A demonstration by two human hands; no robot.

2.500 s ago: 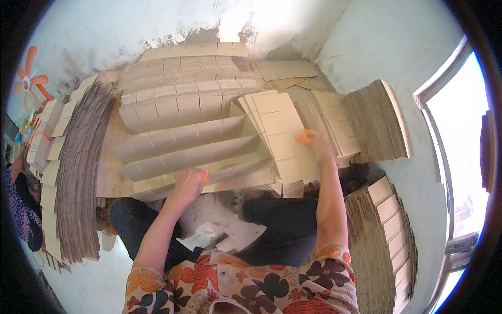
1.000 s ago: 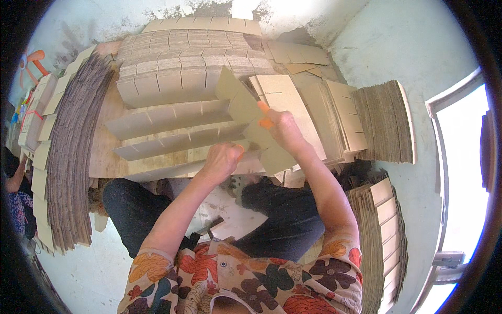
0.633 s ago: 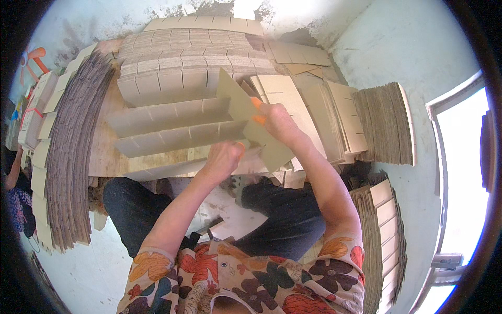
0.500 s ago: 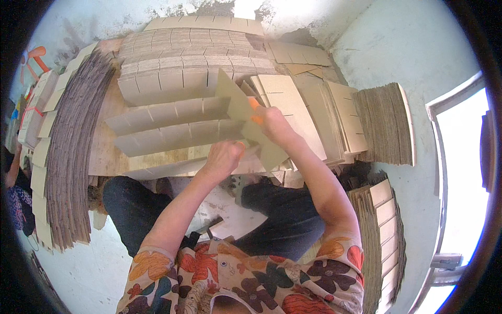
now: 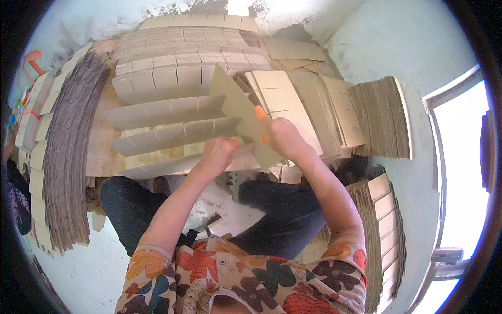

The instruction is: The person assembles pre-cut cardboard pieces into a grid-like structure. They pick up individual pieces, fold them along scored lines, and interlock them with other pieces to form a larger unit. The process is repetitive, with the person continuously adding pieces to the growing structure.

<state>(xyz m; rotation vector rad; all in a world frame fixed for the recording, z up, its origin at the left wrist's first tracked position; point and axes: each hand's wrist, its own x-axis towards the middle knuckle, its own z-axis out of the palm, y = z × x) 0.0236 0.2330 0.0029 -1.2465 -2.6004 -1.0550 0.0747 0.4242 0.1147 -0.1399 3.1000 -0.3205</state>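
Three long slotted cardboard strips stand on edge side by side in front of me: a far strip (image 5: 162, 112), a middle strip (image 5: 172, 137) and a near strip (image 5: 157, 165). A cardboard crosspiece (image 5: 235, 102) stands slantwise across the right ends of the far and middle strips. My right hand (image 5: 285, 137), with orange covers on its fingers, is closed on the right side of this crosspiece. My left hand (image 5: 218, 155), an orange cover on a fingertip, is closed at the right end of the near strip, close to the crosspiece. Its fingers partly hide that end.
Behind the strips lies a broad stack of slotted cardboard (image 5: 193, 47). Another tall stack (image 5: 73, 141) runs along the left. Cardboard sheets (image 5: 285, 99) lean on the right, beside a further stack (image 5: 379, 118). A lower stack (image 5: 374, 220) stands by my right elbow.
The near strip has come up, and more of it shows. My right hand has slid slightly down along the crosspiece. The whole view has shifted a little.
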